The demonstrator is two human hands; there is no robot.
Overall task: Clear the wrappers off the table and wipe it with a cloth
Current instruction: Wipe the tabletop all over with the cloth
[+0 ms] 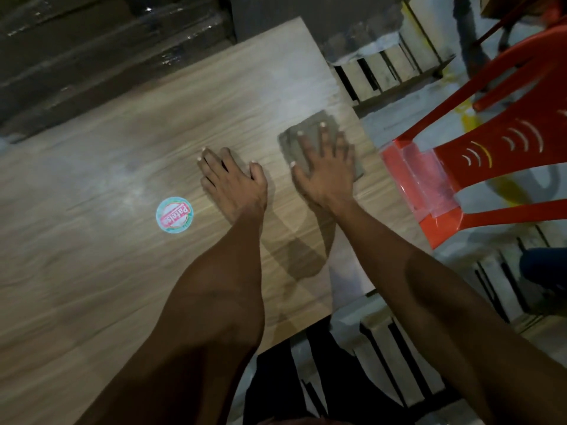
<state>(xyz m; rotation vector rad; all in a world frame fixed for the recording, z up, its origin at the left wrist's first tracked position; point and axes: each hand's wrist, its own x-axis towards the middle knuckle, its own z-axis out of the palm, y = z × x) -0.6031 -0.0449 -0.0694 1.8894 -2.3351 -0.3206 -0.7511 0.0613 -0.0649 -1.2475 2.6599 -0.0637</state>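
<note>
I see my right hand (325, 167) laid flat on the cloth (310, 139), fingers straight and spread, pressing it against the table (107, 167). The cloth is a grey, roughly square piece, and it lies close to the table's right edge, with one corner showing past my wrist on the side toward the red chair (491, 142). My left hand (233, 182) rests just beside the cloth on the bare wood, palm down, fingers stretched out and close together, holding nothing. The two hands are apart, with a strip of tabletop between them.

Taking the cloth as my mark: the only other thing on the wood is a round sticker (174, 214), teal-rimmed with a red and white label, well to the left of the cloth and nearer to me, beyond my left hand. The red chair stands on the floor off the table's edge, to the right of the cloth, and part of its seat carries a clear plastic film. The frame is blurred along the tabletop, so I cannot tell fine marks on the wood.
</note>
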